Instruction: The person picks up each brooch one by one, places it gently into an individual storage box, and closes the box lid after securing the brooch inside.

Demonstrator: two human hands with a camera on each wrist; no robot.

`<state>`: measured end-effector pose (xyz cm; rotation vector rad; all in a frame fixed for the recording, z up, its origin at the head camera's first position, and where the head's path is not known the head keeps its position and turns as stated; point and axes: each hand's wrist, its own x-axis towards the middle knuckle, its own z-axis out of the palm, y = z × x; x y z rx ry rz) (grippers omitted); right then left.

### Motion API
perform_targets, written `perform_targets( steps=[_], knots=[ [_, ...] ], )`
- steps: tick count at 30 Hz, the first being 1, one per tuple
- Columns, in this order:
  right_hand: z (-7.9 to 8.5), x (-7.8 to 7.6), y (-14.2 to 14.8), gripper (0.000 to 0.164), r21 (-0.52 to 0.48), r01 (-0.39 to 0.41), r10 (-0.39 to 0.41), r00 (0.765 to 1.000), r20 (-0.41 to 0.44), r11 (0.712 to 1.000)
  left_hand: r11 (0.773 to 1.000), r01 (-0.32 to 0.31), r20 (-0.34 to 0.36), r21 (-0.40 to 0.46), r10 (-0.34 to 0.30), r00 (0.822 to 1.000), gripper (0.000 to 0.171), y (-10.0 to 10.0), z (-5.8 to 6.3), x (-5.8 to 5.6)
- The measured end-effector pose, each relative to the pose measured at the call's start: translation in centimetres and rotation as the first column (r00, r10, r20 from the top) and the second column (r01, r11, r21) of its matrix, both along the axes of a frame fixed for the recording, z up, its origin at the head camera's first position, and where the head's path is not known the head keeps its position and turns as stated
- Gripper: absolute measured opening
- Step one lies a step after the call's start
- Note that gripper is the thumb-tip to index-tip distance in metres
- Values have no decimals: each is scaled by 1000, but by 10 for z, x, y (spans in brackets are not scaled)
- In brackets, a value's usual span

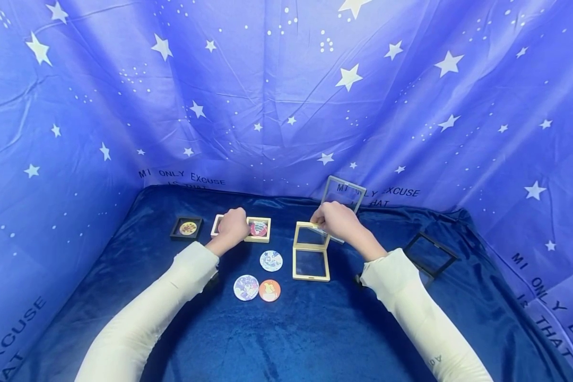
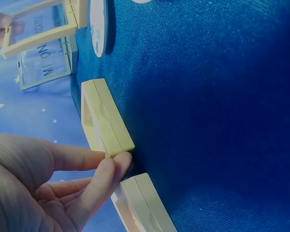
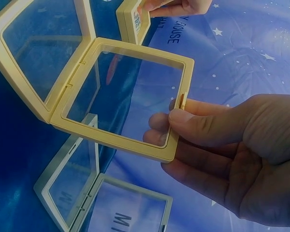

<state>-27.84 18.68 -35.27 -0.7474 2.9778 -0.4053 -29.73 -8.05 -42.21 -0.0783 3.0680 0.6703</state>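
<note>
The controlling relation is that between the right hand (image 1: 339, 217) and the open yellow frame (image 1: 311, 248). The frame lies ahead of the person, slightly right of the middle. Its long axis runs away from the person, with the hinge crosswise. The near leaf rests flat on the tabletop (image 1: 267, 339); the far leaf is tilted up. The right hand pinches the free edge of this far leaf between thumb and fingers. It is the nearer hand.

The left hand (image 1: 233, 224) is well to the left. Its thumb and fingers grip the left end of the closed yellow frame (image 2: 108, 115), beside the closed pale frame (image 2: 146, 203). A closed black frame (image 1: 186, 238) lies farther left.

The blue-and-white badge (image 1: 271, 261) lies flat just left of the near leaf. The purple badge (image 1: 245, 288) and the orange badge (image 1: 269, 291) lie side by side, closer to the person.

The tabletop is covered in dark blue cloth with a soft nap. Clearance behind the right hand appears limited: the open grey frame (image 3: 130, 187) stands there, one leaf raised close to the star-printed curtain (image 1: 286, 95). The open black frame (image 1: 439, 245) lies well apart, to the right.
</note>
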Motion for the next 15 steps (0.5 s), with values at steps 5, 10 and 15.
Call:
perform_targets(
  steps=[5,10,15],
  knots=[
    [1,1,0,27,2,10,-10,1000,12,1000,1000,9,0,5,-9,1000,22,0,1,1],
    [1,1,-1,27,4,14,-14,1000,20,1000,1000,12,1,6,-12,1000,19,0,1,1],
    [1,1,-1,26,12,13,-13,1000,16,1000,1000,12,2,3,-12,1000,25,0,2,1]
  ],
)
